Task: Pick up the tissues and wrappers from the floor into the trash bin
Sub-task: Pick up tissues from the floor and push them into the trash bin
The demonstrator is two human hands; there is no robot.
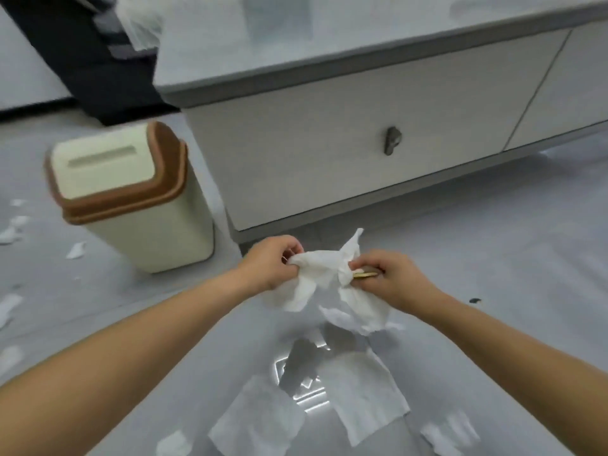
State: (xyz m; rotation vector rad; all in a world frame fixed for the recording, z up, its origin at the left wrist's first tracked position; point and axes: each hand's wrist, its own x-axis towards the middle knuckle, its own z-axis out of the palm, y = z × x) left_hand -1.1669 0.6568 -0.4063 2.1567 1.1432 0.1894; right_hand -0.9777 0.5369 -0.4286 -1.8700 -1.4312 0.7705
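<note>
Gripping one crumpled tissue point(324, 274) with left hand point(273, 266) and right hand point(390, 278), both closed on it. Also pinching a thin yellowish wrapper point(365, 275) in the right. Standing left of the grip, beyond it: trash bin point(131, 199).

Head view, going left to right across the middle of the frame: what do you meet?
Small tissue scraps on the floor → cream trash bin with brown swing lid → left hand → crumpled tissue held between both hands → right hand → small dark speck on the floor.
</note>
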